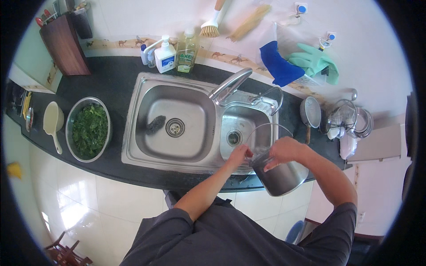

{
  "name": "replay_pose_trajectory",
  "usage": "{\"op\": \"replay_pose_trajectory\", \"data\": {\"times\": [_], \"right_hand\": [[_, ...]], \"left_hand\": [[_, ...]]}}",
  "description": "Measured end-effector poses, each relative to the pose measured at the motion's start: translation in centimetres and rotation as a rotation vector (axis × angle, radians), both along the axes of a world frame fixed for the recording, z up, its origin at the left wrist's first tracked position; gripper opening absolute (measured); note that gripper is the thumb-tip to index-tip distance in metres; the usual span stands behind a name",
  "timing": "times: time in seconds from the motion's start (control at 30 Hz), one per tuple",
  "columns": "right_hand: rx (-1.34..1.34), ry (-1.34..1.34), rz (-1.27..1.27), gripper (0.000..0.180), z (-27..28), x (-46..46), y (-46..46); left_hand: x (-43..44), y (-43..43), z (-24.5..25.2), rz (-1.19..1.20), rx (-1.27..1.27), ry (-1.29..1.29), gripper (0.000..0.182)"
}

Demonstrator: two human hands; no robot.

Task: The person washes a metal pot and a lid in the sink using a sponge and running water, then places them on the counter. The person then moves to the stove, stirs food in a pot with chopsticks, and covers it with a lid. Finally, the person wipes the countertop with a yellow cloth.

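A stainless-steel pot (pixel 283 179) is tilted at the front edge of the small sink basin (pixel 246 116), its mouth towards the basin and its base towards me. A thin wire bail handle (pixel 270 124) arcs above the mouth. My left hand (pixel 238 155) pinches the rim near one end of the bail. My right hand (pixel 286 151) bends over the opposite side of the mouth, its thumb along the pot near the rim and its other fingers mostly hidden. A dark scouring pad (pixel 156 124) lies in the large sink basin (pixel 189 143), beside the drain.
A steel bowl (pixel 69 129) of chopped leafy greens (pixel 90 129) and a pale ladle (pixel 53 116) stand to the left. A curved faucet (pixel 233 83) and thin spout (pixel 278 96) rise behind the basins. Bottles (pixel 165 58) stand at the wall. A small saucepan (pixel 310 111) is right.
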State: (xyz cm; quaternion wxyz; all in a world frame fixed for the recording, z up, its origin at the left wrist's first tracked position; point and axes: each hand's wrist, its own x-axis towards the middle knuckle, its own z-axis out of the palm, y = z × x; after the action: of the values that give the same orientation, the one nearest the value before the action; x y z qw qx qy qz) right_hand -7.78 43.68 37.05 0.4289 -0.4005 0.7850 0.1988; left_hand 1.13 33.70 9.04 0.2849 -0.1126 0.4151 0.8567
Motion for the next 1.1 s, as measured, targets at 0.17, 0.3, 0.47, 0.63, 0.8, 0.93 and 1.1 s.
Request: {"op": "replay_pose_trajectory", "data": {"times": [0.17, 0.3, 0.47, 0.63, 0.8, 0.93, 1.1], "right_hand": [[0.087, -0.017, -0.113, 0.086, -2.6, -4.0, 0.5], [0.1, -0.051, -0.238, 0.093, -4.0, -4.8, 1.1], [0.032, -0.083, -0.297, 0.09, -4.7, -6.2, 1.3], [-0.026, -0.123, -0.332, 0.095, -2.5, -5.4, 2.1], [-0.211, -0.053, -0.302, 0.088, 0.3, -4.0, 4.2], [-0.315, -0.012, -0.201, 0.08, 1.2, -3.9, 3.8], [-0.388, -0.043, -0.217, 0.078, -1.2, -5.0, 5.6]], "left_hand": [[2.4, 3.2, 0.8, -0.058, 0.303, -0.178, 0.037], [4.0, 4.1, 1.8, -0.07, 0.234, 0.005, 0.041], [3.1, 5.3, 0.8, -0.105, 0.546, -0.341, 0.047], [2.4, 2.8, 4.1, -0.436, 0.589, -0.37, 0.062], [2.5, 1.5, 5.6, -0.712, 0.976, -0.534, 0.073], [2.4, 1.8, 5.7, -0.674, 0.892, -0.52, 0.072], [1.1, 3.1, 6.2, -0.425, 0.524, -0.425, 0.064]]}}
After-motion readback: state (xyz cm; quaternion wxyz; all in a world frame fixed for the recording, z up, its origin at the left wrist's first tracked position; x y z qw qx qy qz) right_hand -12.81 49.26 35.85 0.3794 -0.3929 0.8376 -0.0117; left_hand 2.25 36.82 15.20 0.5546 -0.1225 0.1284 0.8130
